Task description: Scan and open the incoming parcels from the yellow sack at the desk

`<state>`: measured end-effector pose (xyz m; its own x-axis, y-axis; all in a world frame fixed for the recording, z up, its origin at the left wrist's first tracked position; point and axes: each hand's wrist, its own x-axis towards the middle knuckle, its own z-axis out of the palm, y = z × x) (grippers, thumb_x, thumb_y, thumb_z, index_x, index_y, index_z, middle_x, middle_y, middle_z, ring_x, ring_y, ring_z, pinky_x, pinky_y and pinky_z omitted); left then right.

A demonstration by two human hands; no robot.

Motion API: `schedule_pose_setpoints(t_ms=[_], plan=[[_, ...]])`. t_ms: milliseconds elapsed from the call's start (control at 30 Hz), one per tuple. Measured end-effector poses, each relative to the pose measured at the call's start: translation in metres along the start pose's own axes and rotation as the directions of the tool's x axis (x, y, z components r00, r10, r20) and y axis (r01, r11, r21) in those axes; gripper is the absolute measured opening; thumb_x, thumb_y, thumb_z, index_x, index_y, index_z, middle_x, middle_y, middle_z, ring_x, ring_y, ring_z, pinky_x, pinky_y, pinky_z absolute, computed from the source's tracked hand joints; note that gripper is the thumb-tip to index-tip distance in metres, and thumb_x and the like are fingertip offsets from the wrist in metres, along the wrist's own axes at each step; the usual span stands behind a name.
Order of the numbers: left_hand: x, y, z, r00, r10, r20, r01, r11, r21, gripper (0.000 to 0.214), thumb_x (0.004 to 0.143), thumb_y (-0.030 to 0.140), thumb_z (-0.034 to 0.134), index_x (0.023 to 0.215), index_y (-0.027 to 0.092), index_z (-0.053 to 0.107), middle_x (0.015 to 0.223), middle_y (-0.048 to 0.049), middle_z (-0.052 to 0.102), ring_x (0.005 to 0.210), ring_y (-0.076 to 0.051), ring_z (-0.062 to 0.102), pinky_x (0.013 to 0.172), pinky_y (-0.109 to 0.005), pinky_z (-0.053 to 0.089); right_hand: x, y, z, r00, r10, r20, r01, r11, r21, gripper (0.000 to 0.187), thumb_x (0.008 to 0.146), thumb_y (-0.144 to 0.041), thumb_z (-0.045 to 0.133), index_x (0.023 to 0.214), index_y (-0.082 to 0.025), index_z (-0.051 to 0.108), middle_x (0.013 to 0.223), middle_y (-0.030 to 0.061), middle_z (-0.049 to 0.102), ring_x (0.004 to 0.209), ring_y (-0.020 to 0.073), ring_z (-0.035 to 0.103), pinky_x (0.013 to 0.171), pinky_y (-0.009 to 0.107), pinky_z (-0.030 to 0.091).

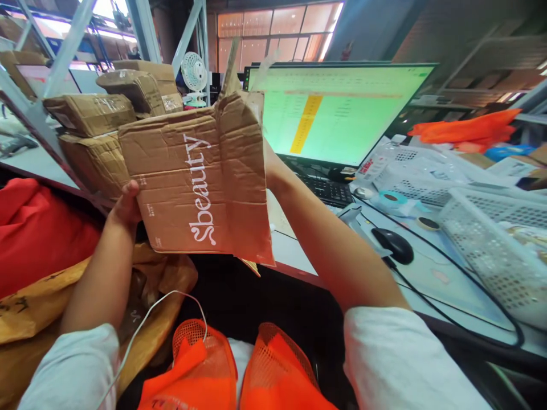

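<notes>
I hold up a creased, opened brown cardboard box point(194, 176) printed with the white word "Sbeauty". The fingers of my left hand point(127, 206) grip its lower left edge. My right hand point(270, 169) is hidden behind the box's right side, with only the wrist and forearm showing. Torn flaps stick up from the box's top edge. Below my left forearm lie crumpled yellow mailer bags point(156, 287).
Stacked cardboard parcels point(96, 122) sit on the left against metal shelving. Ahead stand a monitor showing a green spreadsheet point(337, 114), a keyboard point(329, 191) and a mouse point(393, 245). White perforated baskets point(496, 245) sit on the right. Red fabric point(38, 228) lies at left.
</notes>
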<state>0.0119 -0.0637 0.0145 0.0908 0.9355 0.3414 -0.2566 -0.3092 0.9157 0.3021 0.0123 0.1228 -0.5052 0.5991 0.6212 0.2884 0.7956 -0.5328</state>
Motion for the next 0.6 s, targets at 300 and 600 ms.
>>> schedule_pose_setpoints(t_ms=[300,600], plan=[[-0.001,0.032,-0.018,0.992,0.059,-0.112,-0.042,0.987,0.154,0.079,0.068,0.074,0.073,0.125,0.019,0.071,0.132,-0.003,0.072,0.151,-0.046,0.031,0.125,-0.059,0.036,-0.014,0.008,0.005,0.999,-0.027,0.029,0.023,0.993,0.119,0.057,0.079,-0.053,0.081,0.127,-0.024,0.071,0.13,0.0087,0.069,0.13,0.0319,0.054,0.112,0.05,0.046],[-0.006,0.088,-0.072,0.904,0.377,-0.202,-0.18,0.764,0.62,0.133,0.049,0.096,0.069,0.144,0.004,0.053,0.142,-0.0095,0.061,0.146,-0.05,0.034,0.122,-0.072,0.018,-0.016,0.026,-0.001,0.993,0.001,-0.121,0.041,0.936,0.348,0.063,0.074,-0.049,0.083,0.13,-0.025,0.068,0.134,0.0047,0.065,0.127,0.0298,0.058,0.105,0.045,0.053]])
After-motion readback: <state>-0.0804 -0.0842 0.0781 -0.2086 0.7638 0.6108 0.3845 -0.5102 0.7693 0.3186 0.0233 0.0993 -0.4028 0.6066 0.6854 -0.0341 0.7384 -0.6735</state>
